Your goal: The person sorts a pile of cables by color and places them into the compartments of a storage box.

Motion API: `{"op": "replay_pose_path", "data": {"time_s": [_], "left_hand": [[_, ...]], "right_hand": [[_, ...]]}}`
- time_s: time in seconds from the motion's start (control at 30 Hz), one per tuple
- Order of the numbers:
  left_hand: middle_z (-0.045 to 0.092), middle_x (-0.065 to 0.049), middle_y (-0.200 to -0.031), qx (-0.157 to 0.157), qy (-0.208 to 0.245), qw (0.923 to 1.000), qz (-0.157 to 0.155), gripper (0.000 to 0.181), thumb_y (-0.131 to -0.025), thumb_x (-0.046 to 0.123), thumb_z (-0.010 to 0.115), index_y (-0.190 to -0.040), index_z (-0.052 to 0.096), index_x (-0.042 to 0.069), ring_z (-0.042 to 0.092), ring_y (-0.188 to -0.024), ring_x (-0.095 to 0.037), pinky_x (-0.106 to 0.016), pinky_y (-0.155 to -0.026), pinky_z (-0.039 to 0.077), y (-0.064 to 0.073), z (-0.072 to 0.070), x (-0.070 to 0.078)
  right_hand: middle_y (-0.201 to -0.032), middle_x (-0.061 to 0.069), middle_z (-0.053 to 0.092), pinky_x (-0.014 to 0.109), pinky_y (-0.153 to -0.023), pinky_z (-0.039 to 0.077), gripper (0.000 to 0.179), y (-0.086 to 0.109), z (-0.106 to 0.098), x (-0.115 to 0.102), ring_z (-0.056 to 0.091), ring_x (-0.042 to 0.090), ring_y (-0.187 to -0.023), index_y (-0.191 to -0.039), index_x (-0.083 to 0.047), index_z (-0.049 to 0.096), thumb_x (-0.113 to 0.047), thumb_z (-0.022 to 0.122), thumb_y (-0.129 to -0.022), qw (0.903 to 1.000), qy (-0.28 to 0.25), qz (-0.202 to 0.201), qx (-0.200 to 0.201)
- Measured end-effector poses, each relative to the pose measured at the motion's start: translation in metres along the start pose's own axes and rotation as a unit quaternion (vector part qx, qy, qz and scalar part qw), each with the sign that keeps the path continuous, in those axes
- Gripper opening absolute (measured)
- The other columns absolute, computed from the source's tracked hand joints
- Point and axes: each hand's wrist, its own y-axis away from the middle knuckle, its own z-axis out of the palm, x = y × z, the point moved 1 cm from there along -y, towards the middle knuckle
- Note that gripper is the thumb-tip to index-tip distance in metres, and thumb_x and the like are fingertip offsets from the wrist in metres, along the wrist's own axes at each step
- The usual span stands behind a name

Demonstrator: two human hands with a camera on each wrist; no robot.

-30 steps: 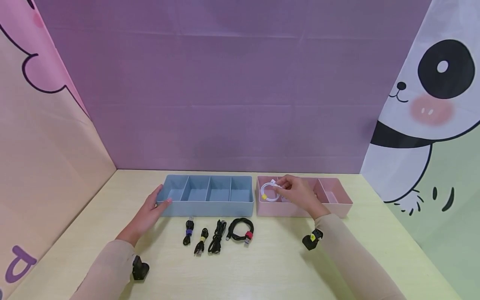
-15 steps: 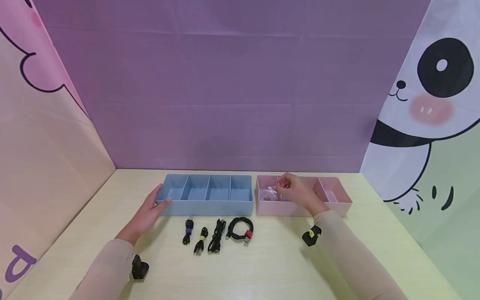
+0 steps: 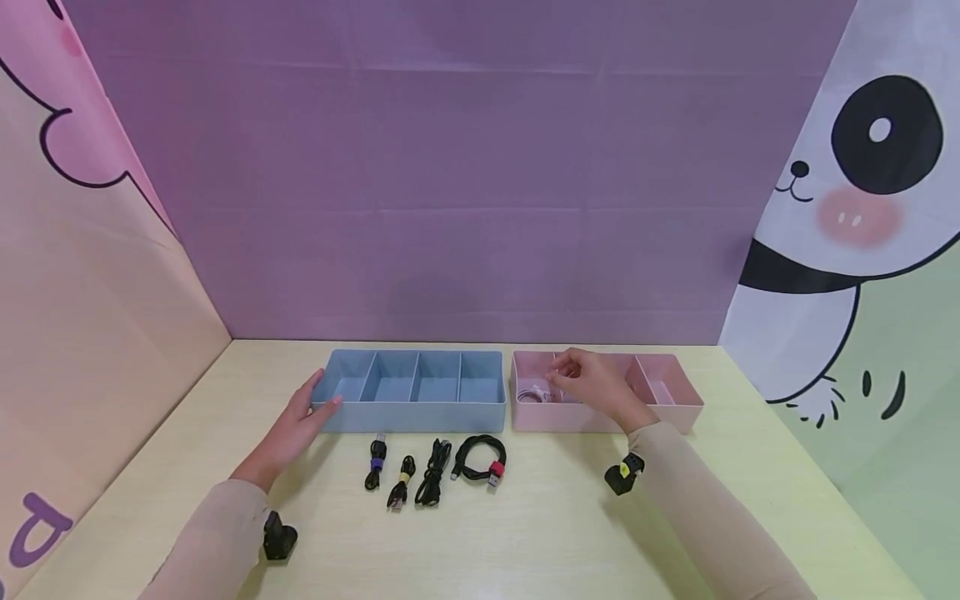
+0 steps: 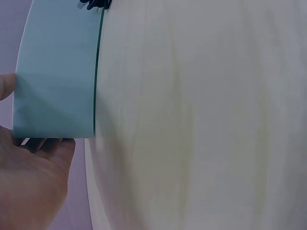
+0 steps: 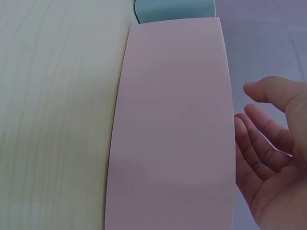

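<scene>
At the left end of the blue divided box (image 3: pixel 416 418), my left hand (image 3: pixel 294 425) grips the corner, its thumb over the front rim and its fingers along the end wall. My right hand (image 3: pixel 596 385) hovers over the pink divided box (image 3: pixel 660 419), fingers loosely bent, with a gap between thumb and fingertips in the right wrist view. Nothing shows in that hand. A coiled white cable (image 3: pixel 533 395) lies in the pink box's leftmost compartment, partly hidden by the front wall. My right hand covers part of the pink box's middle compartments.
Before the blue box lie black cables in a row: one with a purple tie (image 3: pixel 377 463), one with a yellow tie (image 3: pixel 402 482), a longer bundle (image 3: pixel 433 473) and a coil with a red tie (image 3: pixel 480 458). A purple backdrop (image 3: pixel 480 175) stands behind the boxes.
The coiled white cable has left my right hand's fingers and dropped into the pink box's leftmost compartment. My right fingers have parted slightly. My left hand stays on the blue box.
</scene>
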Motion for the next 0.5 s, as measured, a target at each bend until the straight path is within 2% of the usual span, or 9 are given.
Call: {"op": "replay_pose_path", "data": {"time_s": [0.33, 0.5], "left_hand": [[-0.005, -0.028, -0.163, 0.004, 0.002, 1.0000, 0.006, 0.088, -0.105, 0.051, 0.045, -0.160, -0.006, 0.005, 0.000, -0.147, -0.052, -0.073, -0.111, 0.008, 0.0003, -0.0006, 0.0006], [-0.005, -0.029, -0.163, 0.002, 0.002, 1.0000, 0.004, 0.087, -0.106, 0.049, 0.045, -0.160, -0.007, 0.004, 0.001, -0.147, -0.053, -0.072, -0.112, 0.010, -0.0004, 0.0006, -0.0004]], "right_hand": [[-0.093, 0.005, 0.067, 0.030, -0.071, 0.053, 0.020, 0.0012, 0.0022, -0.0023, 0.061, 0.021, -0.085, -0.109, 0.000, 0.068, -0.014, 0.070, -0.094, 0.9994, -0.027, -0.018, -0.006], [-0.089, 0.003, 0.066, 0.030, -0.069, 0.053, 0.016, 0.0030, 0.0034, -0.0046, 0.060, 0.019, -0.080, -0.104, -0.004, 0.069, -0.016, 0.071, -0.093, 0.9993, -0.022, -0.031, -0.004]]}}
